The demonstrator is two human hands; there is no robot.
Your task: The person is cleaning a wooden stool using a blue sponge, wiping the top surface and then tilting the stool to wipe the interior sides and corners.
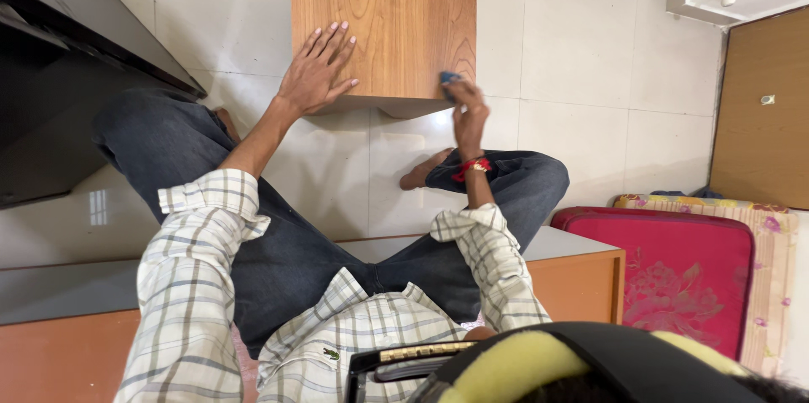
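Left hand lies spread flat on the wooden board; right hand pinches a blue cloth.

**Camera set-up: single head view**

One view only is recorded, from a camera worn on the head. It is aimed steeply down over the chest and seated legs toward the tiled floor. The wooden panel is seen at arm's length near the top edge. The door appears at far right. No second view is supplied, so nothing is shared.
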